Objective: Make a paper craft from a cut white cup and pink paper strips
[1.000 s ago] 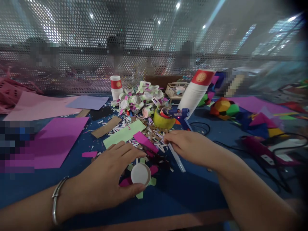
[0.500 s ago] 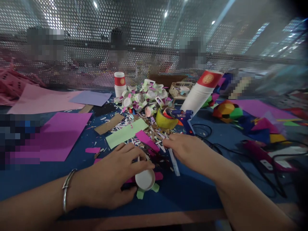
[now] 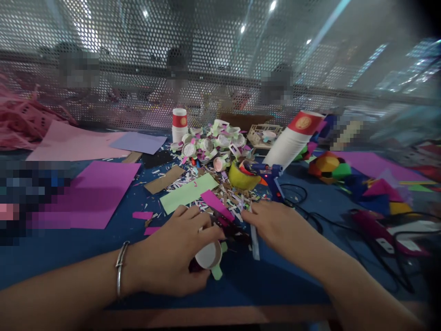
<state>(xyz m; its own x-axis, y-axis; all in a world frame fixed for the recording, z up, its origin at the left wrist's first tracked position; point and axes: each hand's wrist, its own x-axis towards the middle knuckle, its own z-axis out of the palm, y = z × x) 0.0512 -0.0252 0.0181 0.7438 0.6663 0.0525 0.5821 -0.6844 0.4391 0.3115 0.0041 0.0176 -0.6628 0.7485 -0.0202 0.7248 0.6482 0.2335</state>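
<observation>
My left hand curls its fingers and thumb around a small white paper cup piece just above the blue table. Pale green paper tabs stick out from the cup's rim. My right hand reaches in from the right, its fingers closed at the upper end of a pale translucent stick; its fingertips are partly hidden. Just beyond that hand, a blue glue gun with a lit red light rests its nozzle over a yellow roll or bowl.
Paper scraps surround a green strip and a magenta strip. Behind lies a heap of tabbed cup pieces, between stacked paper cups and a leaning cup stack. Black cables and a power strip lie right.
The view has shifted a little. My left hand has turned and tilted the cup piece, so its green tabs point further right. The stick by my right hand stands more upright in view.
</observation>
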